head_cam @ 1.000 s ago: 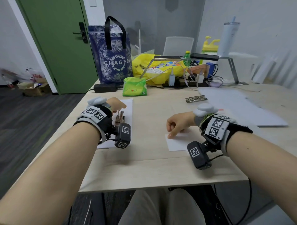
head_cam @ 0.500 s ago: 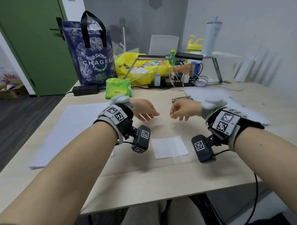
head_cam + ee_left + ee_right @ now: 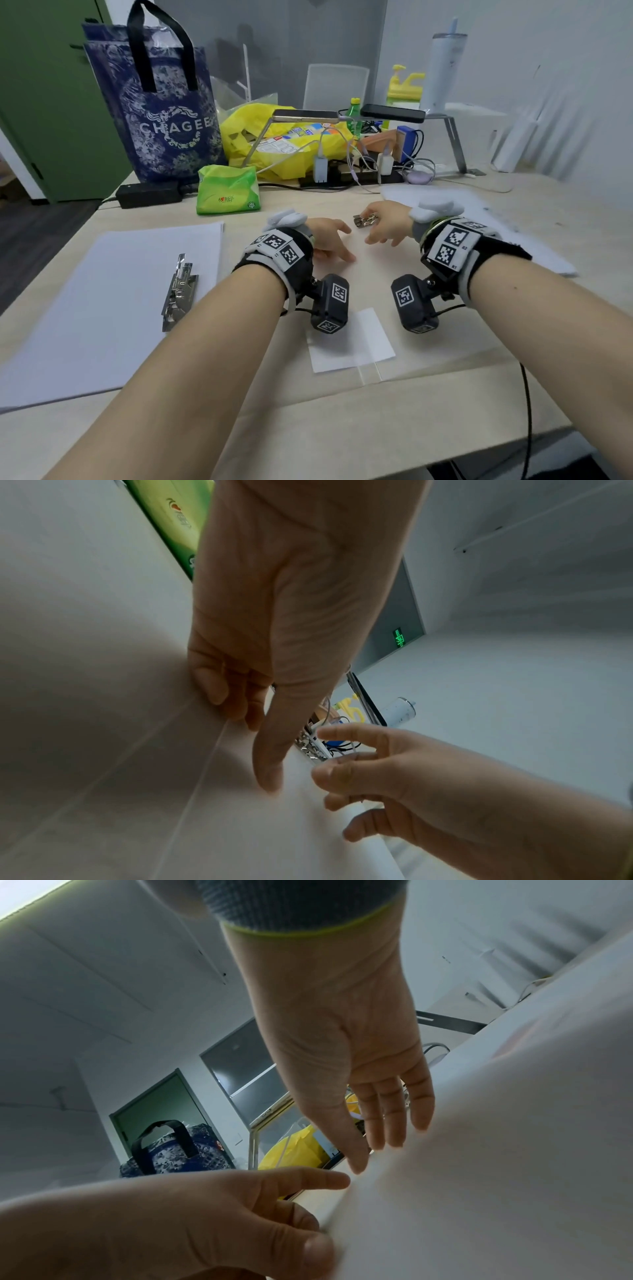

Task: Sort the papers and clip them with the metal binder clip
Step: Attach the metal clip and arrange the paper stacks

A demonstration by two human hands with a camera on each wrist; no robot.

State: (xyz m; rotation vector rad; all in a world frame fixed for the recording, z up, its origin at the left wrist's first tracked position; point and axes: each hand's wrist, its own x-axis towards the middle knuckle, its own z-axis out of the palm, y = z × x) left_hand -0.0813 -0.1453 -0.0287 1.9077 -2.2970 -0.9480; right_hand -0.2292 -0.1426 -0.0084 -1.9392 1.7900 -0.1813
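A small metal binder clip (image 3: 365,219) lies mid-table; my right hand (image 3: 383,224) reaches it with straight fingers, fingertips at its right end. In the left wrist view the clip (image 3: 308,746) shows just beyond those fingers. My left hand (image 3: 330,240) rests beside it on the table, fingers relaxed, holding nothing. A larger metal clip (image 3: 180,294) lies on the white paper stack (image 3: 120,308) at the left. A small white sheet (image 3: 349,342) lies near me. More white papers (image 3: 507,219) lie at the right.
Along the back of the table stand a blue tote bag (image 3: 161,113), a green tissue pack (image 3: 227,193), a black adapter (image 3: 149,197), a yellow bag (image 3: 274,137), a power strip with cables (image 3: 349,171) and a metal stand (image 3: 452,137) holding phones.
My left hand left the large clip on the left stack and moved to the middle. My right hand left the small sheet and reached forward to the small clip.
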